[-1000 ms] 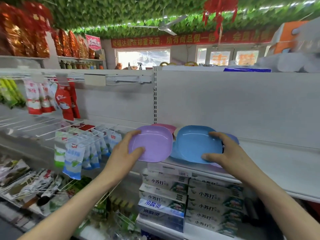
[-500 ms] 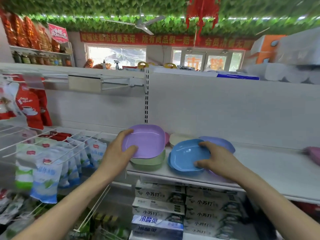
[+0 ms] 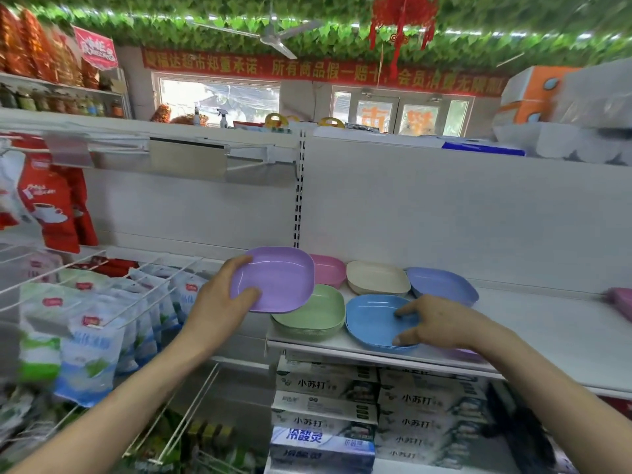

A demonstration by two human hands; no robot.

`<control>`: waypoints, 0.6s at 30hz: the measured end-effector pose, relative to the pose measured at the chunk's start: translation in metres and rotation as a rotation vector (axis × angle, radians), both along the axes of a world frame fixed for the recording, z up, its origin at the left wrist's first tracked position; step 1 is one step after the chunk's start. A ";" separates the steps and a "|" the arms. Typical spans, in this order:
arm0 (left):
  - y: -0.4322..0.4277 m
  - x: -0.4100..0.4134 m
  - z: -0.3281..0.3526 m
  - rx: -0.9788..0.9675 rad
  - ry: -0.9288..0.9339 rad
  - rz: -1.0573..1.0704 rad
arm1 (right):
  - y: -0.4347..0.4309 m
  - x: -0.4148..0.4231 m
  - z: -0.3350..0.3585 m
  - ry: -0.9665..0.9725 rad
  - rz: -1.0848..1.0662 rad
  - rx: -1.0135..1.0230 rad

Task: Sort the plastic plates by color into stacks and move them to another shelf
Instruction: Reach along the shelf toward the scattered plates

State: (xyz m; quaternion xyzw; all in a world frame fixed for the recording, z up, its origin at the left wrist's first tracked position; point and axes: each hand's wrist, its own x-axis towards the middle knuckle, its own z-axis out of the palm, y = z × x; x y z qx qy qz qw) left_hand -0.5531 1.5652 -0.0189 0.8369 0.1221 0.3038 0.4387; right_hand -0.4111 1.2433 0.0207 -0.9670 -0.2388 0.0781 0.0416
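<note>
Two plates were in the air a second ago; now you had only one off the shelf (image 3: 547, 340). Your left hand (image 3: 219, 302) kept its clamp on the purple plate (image 3: 277, 278), thumb in the well and fingers round the far rim, holding it above the green stack (image 3: 311, 319) at the shelf's front left corner. The blue plate (image 3: 369, 319) you had carried tilted now lay flat at the front edge, just beside the green stack. Your right hand (image 3: 437, 325) lay on its right rim, fingers in the well and thumb at the front lip; whether it pinched or merely rested could not be told. Blue looked settled, so purple was likely next: a second purple plate (image 3: 461, 354) showed under your right wrist at the front edge
</note>
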 end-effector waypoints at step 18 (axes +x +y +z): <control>-0.074 0.068 0.023 0.031 0.038 -0.215 | -0.069 0.005 0.008 -0.123 -0.267 0.667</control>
